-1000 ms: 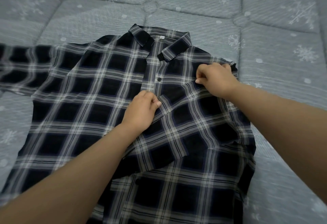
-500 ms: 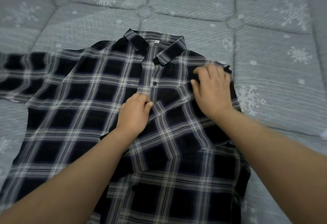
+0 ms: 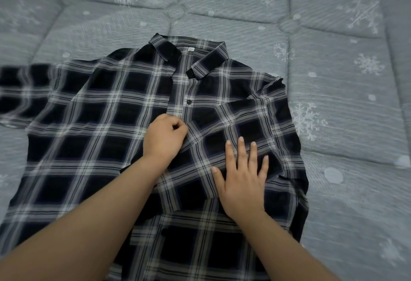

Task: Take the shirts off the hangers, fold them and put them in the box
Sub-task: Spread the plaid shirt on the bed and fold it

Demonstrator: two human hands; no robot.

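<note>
lying front-up on the quilted mattress [image 3: 333, 107] with collar away, the plaid shirt [image 3: 106, 138] has its unfolded sleeve stretching out beside the left hand [image 3: 165, 139], which pinches the placket, while the right hand [image 3: 241, 183] presses spread fingers on the folded-in side.

1. Shirt [image 3: 106, 111] lies flat, front up, on the mattress [image 3: 333, 36]; collar [image 3: 189, 55] at the far end, hem toward the person.
2. One sleeve [image 3: 20, 94] spreads out to the left on the mattress.
3. The right side of the shirt is folded in over the front; the fold lies right of the button placket [image 3: 182, 94].
4. Left hand [image 3: 164, 138] sits on the shirt at mid-chest, at the inner edge of the fold, just below the button [image 3: 189, 102].
5. Right hand [image 3: 242, 183] lies on the folded part, right of and nearer than the left hand, close to it but apart.
</note>
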